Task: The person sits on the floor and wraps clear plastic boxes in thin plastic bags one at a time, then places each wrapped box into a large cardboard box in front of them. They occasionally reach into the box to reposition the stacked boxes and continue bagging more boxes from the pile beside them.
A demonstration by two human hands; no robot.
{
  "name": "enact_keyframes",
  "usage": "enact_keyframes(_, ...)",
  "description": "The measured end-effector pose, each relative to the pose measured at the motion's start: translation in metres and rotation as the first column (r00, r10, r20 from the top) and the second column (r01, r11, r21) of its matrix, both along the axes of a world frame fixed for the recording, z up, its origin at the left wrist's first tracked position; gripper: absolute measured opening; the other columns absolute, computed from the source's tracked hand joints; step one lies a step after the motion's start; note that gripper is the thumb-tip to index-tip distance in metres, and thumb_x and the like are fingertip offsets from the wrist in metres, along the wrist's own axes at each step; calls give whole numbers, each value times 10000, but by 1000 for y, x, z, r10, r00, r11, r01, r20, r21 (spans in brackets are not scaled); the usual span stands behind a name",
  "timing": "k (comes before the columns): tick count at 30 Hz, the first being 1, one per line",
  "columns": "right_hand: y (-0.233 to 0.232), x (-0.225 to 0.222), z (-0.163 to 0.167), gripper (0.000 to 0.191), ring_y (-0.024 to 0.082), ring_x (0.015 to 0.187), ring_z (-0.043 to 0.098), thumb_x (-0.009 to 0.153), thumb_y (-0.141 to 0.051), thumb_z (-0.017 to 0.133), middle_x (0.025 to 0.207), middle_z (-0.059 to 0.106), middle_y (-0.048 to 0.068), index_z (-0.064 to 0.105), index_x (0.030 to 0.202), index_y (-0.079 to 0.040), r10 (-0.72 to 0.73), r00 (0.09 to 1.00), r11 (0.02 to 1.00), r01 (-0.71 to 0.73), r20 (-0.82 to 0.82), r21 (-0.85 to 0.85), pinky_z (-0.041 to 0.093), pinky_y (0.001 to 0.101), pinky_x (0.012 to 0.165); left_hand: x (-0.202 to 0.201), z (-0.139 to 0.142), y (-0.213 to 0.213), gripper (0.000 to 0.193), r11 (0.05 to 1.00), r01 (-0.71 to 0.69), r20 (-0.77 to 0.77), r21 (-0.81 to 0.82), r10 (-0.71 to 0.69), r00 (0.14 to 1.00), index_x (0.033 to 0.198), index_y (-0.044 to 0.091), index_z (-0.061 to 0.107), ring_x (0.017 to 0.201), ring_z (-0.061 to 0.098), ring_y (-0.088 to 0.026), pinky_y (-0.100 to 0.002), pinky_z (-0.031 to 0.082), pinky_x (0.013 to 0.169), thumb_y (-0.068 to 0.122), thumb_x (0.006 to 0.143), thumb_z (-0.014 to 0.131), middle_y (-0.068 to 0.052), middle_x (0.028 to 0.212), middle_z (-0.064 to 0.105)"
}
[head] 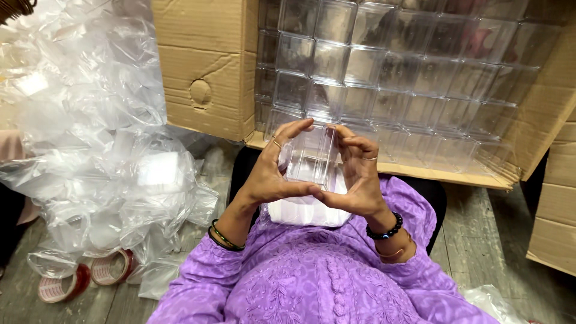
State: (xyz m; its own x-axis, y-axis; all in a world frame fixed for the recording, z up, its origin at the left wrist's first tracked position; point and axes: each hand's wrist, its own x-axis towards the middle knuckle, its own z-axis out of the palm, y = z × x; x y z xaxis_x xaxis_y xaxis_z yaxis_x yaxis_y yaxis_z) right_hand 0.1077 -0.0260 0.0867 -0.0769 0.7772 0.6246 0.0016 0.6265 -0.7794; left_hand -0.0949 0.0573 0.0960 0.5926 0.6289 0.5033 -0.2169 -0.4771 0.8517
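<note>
Both hands are raised in front of the lap, wrists bent inward, closed around a small clear plastic box (312, 157) that sits between them just above the knees. The left hand (270, 171) curls along its side, fingers arched over the top edge; the right hand (357, 174) mirrors it, and the thumbs meet below. The box is hard, glossy and square-cornered. Behind it a corrugated cardboard carton (207, 66) lies on its side, packed with rows of similar transparent boxes (396, 72). Crinkled clear plastic bags (90, 138) heap up on the left, with tape rolls (114, 267) on the floor.
</note>
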Motion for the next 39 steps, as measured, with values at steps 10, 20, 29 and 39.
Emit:
enact_keyframes(10, -2, -4, 3, 920, 273, 1548, 321, 755, 6, 896, 1662, 325, 160, 339, 1444, -242, 36, 999, 999, -35, -27, 9, 264, 449, 1323, -1, -6, -1, 1033, 1000, 10, 61, 5, -10, 998, 1547, 86, 485, 1493, 459, -255, -398, 390, 1267, 294, 663, 978, -111, 1548, 477)
enact_keyframes(20, -2, -2, 2, 881, 276, 1550, 321, 746, 17, 895, 1609, 335, 166, 375, 1408, -243, 58, 998, 998, -58, -15, -3, 251, 433, 1310, -2, -5, 0, 1042, 999, 21, 48, 43, -23, 999, 1536, 91, 488, 1481, 461, -254, -396, 395, 1255, 297, 646, 989, -110, 1536, 466)
enact_keyframes(29, 5, -6, -18, 845, 307, 1639, 262, 795, -27, 915, 1703, 287, 211, 409, 1446, -213, 95, 985, 993, -104, -146, -54, 209, 466, 1386, 3, -20, 7, 1027, 997, 60, 14, -53, -59, 998, 1530, 101, 408, 1408, 482, -254, -383, 411, 1195, 311, 682, 948, -120, 1467, 481)
enact_keyframes(39, 26, 28, -9, 858, 318, 1586, 287, 728, -138, 946, 1677, 305, 193, 465, 1436, -89, 207, 905, 975, -158, 371, -158, 287, 454, 1292, 13, -54, 26, 821, 470, 195, 118, -861, -189, 975, 1442, 102, 507, 544, 370, -13, -165, 215, 390, 628, 835, 680, -177, 1099, 673)
